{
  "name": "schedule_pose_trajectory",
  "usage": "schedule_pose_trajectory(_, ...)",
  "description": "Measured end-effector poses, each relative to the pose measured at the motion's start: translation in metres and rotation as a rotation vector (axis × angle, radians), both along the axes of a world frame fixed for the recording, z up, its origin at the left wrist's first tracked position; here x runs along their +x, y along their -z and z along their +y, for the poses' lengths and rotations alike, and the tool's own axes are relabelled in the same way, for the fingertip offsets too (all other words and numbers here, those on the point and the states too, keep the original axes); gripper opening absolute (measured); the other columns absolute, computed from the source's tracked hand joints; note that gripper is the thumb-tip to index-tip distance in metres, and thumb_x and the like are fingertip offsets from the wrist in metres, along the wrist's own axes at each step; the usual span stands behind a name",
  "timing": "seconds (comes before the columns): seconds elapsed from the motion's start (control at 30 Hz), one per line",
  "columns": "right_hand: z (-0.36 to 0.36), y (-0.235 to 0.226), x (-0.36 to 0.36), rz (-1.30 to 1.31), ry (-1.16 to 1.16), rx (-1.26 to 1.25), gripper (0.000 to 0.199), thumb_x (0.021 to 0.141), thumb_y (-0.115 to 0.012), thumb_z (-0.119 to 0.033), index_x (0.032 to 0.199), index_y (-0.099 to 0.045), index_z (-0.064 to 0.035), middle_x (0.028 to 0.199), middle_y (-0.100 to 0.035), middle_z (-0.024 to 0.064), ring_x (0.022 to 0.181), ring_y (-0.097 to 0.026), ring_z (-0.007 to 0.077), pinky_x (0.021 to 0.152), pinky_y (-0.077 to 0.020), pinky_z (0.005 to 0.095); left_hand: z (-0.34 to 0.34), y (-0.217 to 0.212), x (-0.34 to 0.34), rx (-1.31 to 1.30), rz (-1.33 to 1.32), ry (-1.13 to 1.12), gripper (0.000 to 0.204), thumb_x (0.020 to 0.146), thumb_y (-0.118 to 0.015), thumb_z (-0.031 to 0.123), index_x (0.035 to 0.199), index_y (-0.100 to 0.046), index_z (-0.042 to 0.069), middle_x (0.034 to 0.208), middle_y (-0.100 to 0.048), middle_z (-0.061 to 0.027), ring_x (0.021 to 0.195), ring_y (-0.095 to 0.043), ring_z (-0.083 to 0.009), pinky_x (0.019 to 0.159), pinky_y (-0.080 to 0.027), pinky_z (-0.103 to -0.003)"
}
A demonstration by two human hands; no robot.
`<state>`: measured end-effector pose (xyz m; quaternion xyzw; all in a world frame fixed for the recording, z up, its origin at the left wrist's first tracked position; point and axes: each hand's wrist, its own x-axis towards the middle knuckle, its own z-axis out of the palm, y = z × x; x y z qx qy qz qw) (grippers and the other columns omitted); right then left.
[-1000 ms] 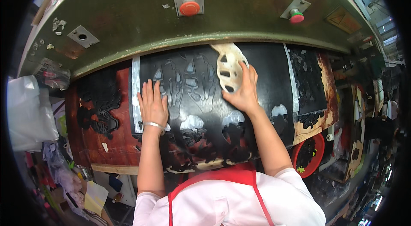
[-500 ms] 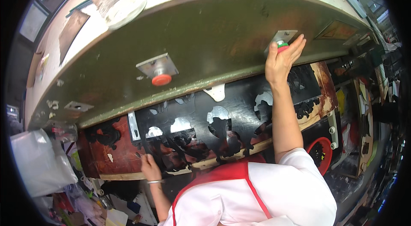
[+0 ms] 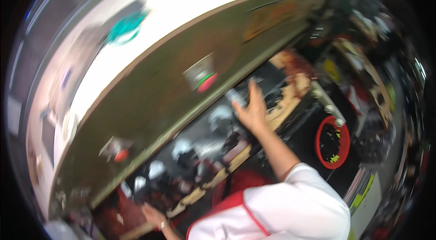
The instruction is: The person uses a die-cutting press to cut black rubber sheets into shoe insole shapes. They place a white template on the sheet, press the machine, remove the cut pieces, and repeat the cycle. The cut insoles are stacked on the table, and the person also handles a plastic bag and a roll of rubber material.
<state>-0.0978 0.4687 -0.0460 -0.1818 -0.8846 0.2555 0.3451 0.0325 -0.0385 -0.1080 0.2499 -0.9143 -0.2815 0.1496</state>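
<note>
Since half a second back the right hand (image 3: 251, 109) has dropped off the upper button and now hangs in the air just under the red and green button (image 3: 206, 82), fingers spread and loose, gripping nothing. Whole view has swung too, so everything's tilted and pretty blurry.

That button sits on a small grey plate on the olive-green machine panel (image 3: 150, 103), which runs diagonally across the shot. A second red button (image 3: 120, 155) is lower left on the same panel, also on a grey plate.

Left hand (image 3: 153, 215) is down at the bottom edge with a watch on the wrist, resting at the brown edge of the black sheet (image 3: 200, 149). Can't tell if it's actually gripping or just lying flat. The sheet is black with pale cut-out patches showing through, lying under the panel's lip.

Off to the right there's a red bucket (image 3: 333, 141) with dark bits and yellow-green scraps inside. On the pale top of the machine there's a teal blotch (image 3: 126, 28) and an orange-ish rectangular label (image 3: 268, 22), too blurred to make out.
</note>
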Motion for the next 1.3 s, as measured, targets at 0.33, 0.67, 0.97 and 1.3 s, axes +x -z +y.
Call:
schedule_pose_trajectory(0.33,0.013,0.078,0.119,-0.222,-0.144,-0.272,0.034,0.091,-0.06,-0.032,0.102,-0.064,0.0002,0.087,-0.065,0.0232,0.082,-0.066,0.039,0.073,-0.0517,0.0466,0.01,0.004,0.053,-0.053,-0.019,0.029,0.052,0.099,-0.049,0.038,0.115,-0.06,-0.011,0.111,-0.062,-0.0314,0.101,-0.061,-0.0424,0.09,-0.049,-0.045)
schedule_pose_trajectory(0.67,-0.038,-0.005,0.108,0.13,-0.205,-0.355,0.05,0.071,-0.077,-0.023,0.115,-0.059,-0.0051,0.104,-0.064,0.0157,0.102,-0.056,0.0344,0.088,-0.0445,0.0431,0.008,-0.018,0.116,-0.217,0.076,-0.087,0.033,0.098,-0.055,0.025,0.098,-0.066,-0.006,0.097,-0.067,-0.025,0.089,-0.064,-0.0365,0.078,-0.052,-0.041)
schedule_pose_trajectory(0.97,-0.163,0.015,0.137,-0.247,-0.641,-0.139,0.094,0.055,-0.083,-0.022,0.137,-0.041,-0.0051,0.135,-0.027,0.0378,0.127,-0.028,0.0546,0.107,-0.0348,0.0492,0.061,-0.043,0.068,-0.435,-0.124,0.499,0.052,0.09,-0.053,0.018,0.14,-0.042,0.008,0.149,-0.035,-0.0173,0.141,-0.027,-0.0347,0.115,-0.013,-0.055)
schedule_pose_trajectory(1.3,-0.083,-0.049,0.149,-0.096,-0.594,-1.236,0.078,0.065,-0.08,0.007,0.129,-0.037,-0.005,0.109,-0.062,0.0156,0.099,-0.062,0.0213,0.083,-0.0512,0.0311,0.056,-0.056,0.094,-0.431,-0.174,0.452,0.054,0.088,-0.057,0.014,0.14,-0.044,0.007,0.149,-0.034,-0.0182,0.14,-0.027,-0.0356,0.115,-0.017,-0.054)
